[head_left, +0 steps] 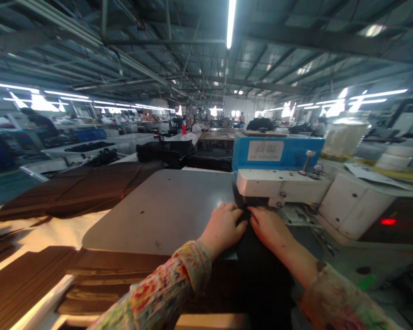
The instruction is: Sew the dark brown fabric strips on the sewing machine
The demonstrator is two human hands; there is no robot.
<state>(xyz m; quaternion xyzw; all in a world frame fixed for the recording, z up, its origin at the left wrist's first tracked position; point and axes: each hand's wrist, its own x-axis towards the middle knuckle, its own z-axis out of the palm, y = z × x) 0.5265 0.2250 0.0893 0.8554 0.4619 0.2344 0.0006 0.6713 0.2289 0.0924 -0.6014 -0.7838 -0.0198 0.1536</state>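
Note:
A strip of black fabric (263,279) hangs over the front edge of the work surface and runs forward to the head of a white sewing machine (261,184). My left hand (225,229) is at the fabric's left edge, thumb and fingers closed on it over the grey metal plate (151,220). Close by on the right, my right hand (268,227) pinches the same fabric, its fingertips just short of the machine head. The needle and the fabric's far end are hidden under the head.
Brown fabric stacks (82,188) lie on the left, with more brown pieces (27,279) nearer me. Black folded pieces (168,151) sit behind the plate. A blue panel (278,151) stands behind the machine head; a clear jar (346,137) is at the right.

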